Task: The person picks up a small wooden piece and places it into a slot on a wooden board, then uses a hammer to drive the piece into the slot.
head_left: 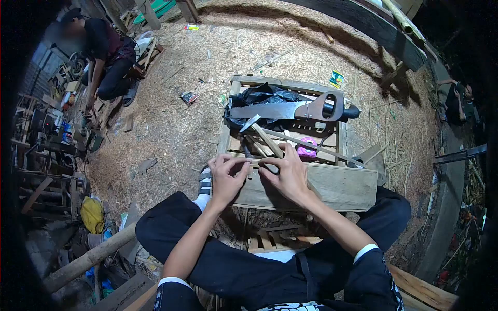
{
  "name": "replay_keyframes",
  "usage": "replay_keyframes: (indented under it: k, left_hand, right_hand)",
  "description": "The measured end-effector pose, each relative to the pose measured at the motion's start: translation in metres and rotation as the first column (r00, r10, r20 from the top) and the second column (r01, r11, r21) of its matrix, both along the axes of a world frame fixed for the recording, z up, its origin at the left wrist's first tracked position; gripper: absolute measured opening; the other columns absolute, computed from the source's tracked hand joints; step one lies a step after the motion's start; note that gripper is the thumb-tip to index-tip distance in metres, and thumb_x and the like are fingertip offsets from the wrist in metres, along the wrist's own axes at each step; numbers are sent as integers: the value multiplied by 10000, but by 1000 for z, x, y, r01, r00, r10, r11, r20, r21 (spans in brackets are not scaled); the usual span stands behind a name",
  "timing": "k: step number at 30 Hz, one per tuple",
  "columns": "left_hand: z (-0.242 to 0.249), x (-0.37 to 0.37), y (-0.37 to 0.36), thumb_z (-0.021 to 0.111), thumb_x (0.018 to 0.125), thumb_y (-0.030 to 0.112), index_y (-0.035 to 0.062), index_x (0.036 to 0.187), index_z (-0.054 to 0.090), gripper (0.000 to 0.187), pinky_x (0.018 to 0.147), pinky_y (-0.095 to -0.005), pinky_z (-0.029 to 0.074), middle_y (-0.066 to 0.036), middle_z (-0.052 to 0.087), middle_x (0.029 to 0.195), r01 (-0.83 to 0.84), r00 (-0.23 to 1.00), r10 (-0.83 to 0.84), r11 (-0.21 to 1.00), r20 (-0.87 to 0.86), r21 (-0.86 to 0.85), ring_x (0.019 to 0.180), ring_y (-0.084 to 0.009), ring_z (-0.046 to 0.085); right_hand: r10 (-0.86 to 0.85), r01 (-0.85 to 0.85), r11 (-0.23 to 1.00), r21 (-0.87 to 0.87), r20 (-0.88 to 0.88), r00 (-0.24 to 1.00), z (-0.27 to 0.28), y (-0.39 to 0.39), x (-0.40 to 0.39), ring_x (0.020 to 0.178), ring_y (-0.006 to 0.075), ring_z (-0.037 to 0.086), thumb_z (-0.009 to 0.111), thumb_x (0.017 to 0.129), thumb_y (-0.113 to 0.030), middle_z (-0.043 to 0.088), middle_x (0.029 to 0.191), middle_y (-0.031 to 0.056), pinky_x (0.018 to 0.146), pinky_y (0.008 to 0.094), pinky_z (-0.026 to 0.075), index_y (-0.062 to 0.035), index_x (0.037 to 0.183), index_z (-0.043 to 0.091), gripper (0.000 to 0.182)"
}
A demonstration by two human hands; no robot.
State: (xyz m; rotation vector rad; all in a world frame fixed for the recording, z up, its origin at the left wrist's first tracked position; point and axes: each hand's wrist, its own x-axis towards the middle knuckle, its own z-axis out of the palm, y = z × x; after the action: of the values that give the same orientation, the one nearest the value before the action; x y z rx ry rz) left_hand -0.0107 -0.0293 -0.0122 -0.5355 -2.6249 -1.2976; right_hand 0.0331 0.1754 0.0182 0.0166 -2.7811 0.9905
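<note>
I sit on the ground with a wooden crate (358,194) in front of me. My left hand (227,176) and my right hand (288,173) meet at its near edge, fingertips pinched together on a small piece that I cannot make out. Just beyond my fingers lie a hammer (262,135) with a wooden handle and several thin wooden sticks. A handsaw (290,110) rests across the far part of the crate on a black plastic bag (259,96). A pink tape measure (307,147) sits to the right of the hammer.
Sawdust and shavings cover the ground. Another person (106,49) in dark clothes crouches at the far left among tools and wood scraps. A round log (88,262) lies at my lower left, a plank (423,290) at my lower right, a heavy beam (373,23) beyond.
</note>
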Motion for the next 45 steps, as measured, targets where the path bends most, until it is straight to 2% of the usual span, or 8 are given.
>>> replay_keyframes:
  k: [5,11,14,16,22,45]
  left_hand:
    - [-6,1,-1,810,900,215,164,983,834,100,1039,-396,322,0,724,965,9,999,-9,1000,33,-5,1042,-191,583]
    - [-4,-1,0,838,868,229,144,957,822,124,1016,-416,349,-18,731,934,-1,1000,1,1000,-26,-26,1014,-210,626]
    - [1,-3,1,837,870,234,148,967,824,130,1023,-415,342,-5,737,955,41,999,-40,998,-24,48,1032,-211,621]
    - [6,-2,1,828,885,229,157,961,822,105,1055,-416,304,22,745,1048,60,997,-61,998,-47,-17,1097,-207,586]
    - [2,1,5,826,885,234,155,969,828,115,1056,-428,289,18,735,1091,53,998,-56,995,-36,-84,1147,-210,560]
    - [1,2,5,838,876,216,139,987,837,135,1046,-427,288,7,755,1106,41,997,-47,995,-62,-95,1159,-223,539]
  right_hand:
    - [15,-16,999,44,15,1000,-1,0,0,1162,355,638,869,827,-268,599,1243,165,852,462,581,-196,1022,847,209]
    - [28,-27,998,50,-13,1000,-3,0,0,1129,345,663,871,827,-267,615,1238,161,840,448,586,-190,1011,848,200]
    - [29,-28,999,40,-19,999,-2,0,0,1129,346,661,869,831,-268,616,1236,162,840,449,585,-192,1010,848,196]
    - [31,-31,999,38,-2,1000,-1,0,0,1119,344,663,868,831,-269,617,1229,160,836,451,583,-195,1011,847,196]
    - [37,-37,999,39,-8,999,-1,0,0,1104,342,666,868,829,-266,618,1221,155,825,453,581,-196,1014,845,199]
    - [36,-36,998,47,1,999,-3,0,-1,1100,324,671,858,849,-303,642,1209,127,825,443,579,-202,1035,850,212]
